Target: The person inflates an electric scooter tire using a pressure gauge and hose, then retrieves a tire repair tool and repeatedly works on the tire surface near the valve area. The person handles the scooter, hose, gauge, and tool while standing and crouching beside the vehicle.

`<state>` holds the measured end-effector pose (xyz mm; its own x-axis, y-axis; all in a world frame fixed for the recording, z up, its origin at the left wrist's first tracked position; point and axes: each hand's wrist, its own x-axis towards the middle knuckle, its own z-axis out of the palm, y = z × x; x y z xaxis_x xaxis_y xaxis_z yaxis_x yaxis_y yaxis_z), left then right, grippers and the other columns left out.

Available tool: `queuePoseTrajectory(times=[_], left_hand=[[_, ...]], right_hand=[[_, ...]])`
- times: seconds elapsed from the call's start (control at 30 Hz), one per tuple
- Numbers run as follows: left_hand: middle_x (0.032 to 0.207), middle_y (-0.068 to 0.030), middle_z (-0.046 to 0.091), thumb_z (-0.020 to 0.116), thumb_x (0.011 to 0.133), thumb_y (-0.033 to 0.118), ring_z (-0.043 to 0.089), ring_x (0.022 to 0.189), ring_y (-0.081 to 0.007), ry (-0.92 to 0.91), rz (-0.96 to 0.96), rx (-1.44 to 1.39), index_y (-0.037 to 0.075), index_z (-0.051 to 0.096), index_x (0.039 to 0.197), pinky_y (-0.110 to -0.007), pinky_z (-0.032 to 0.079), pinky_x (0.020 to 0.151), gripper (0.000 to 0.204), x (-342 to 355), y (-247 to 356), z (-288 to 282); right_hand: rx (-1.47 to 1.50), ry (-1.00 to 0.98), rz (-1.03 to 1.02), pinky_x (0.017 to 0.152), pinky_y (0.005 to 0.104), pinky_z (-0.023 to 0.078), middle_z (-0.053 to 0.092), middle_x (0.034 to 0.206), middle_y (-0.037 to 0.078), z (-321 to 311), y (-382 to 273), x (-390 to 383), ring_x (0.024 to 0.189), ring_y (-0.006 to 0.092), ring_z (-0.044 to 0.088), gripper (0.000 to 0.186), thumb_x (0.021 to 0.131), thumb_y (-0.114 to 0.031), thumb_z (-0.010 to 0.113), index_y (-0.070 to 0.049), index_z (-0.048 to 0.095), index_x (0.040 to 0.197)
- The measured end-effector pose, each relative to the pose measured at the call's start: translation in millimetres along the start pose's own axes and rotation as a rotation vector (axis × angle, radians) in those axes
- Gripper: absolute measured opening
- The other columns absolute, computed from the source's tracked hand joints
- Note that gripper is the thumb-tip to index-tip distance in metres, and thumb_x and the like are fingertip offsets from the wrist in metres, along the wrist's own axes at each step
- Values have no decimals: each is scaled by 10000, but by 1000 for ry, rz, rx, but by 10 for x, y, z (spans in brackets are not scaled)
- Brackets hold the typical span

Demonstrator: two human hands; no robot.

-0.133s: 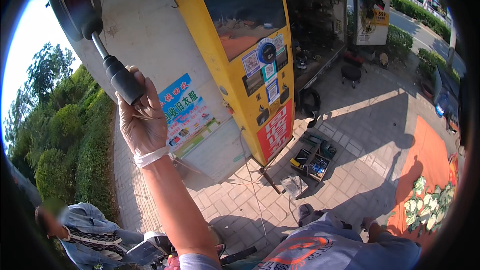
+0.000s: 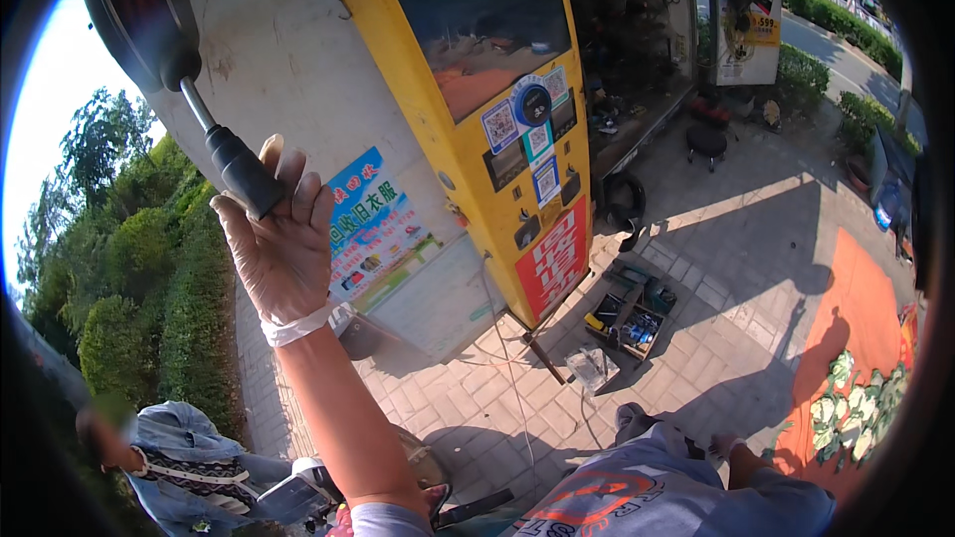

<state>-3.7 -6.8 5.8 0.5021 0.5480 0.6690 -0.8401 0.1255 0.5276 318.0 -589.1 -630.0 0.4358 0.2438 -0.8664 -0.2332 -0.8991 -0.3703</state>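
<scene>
My gloved left hand [image 2: 279, 254] is raised, holding a black mirror [image 2: 139, 10] by the rubber sleeve [image 2: 239, 164] at the end of its metal stem; its thumb and fingers sit loosely around the sleeve. My gloved right hand [image 2: 724, 446] hangs low at my right side, small in view, its fingers unclear. Behind the mirror are a pale wall [image 2: 239, 50] and a poster [image 2: 363, 214].
A tall yellow machine [image 2: 428, 119] stands ahead, a toolbox [image 2: 622, 323] and grey box [image 2: 592, 368] at its foot. A cable crosses the paving. Vegetables [image 2: 856, 408] lie on orange sheeting [image 2: 836, 298]. At lower left is a person in denim [image 2: 189, 447]. A stool [image 2: 706, 144] stands farther back.
My left hand's fingers have loosened and spread a little around the sleeve, the thumb moving left. The mirror has shifted slightly leftward in the view.
</scene>
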Motion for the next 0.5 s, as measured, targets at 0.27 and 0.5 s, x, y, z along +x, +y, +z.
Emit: queuePoseTrajectory(times=[0.27,0.5], left_hand=[[803,-18,588,556,959,398,495,612,-107,422,111,719,15,556,1212,-241,405,549,459,405,313,276],[647,56,494,545,939,497,375,473,-22,696,64,1230,65,581,1212,-160,248,385,513,802,545,353]], right_hand=[[-238,61,-448,562,387,514,668,720,106,-281,-1051,876,666,234,674,244,909,-209,489,-38,629,806],[437,-89,-280,508,380,529,637,668,130,-533,-1355,2271,565,260,633,250,875,-245,594,-4,641,823]])
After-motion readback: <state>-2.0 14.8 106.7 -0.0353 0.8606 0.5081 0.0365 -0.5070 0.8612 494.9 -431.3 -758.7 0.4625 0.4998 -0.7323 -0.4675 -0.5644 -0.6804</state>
